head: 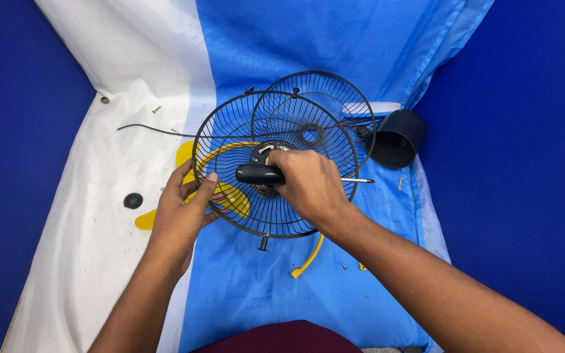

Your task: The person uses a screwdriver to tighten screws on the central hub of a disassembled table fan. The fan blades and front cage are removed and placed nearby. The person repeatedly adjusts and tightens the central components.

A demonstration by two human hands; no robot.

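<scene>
Right hand (308, 186) is fisted round a black-handled screwdriver (261, 174); long axis runs across the sheet, shaft tip toward its right edge. Left hand (181, 212), nearer the grille rim, pinches the black wire fan guard (256, 127) at mid-sheet (hub motor mostly hidden behind the fist; screw not discernible).

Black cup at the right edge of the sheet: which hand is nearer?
Right. The right hand, gripping a screwdriver over the fan grille, sits just left of and below the black cup. The left hand holds the grille's far left rim.
</scene>
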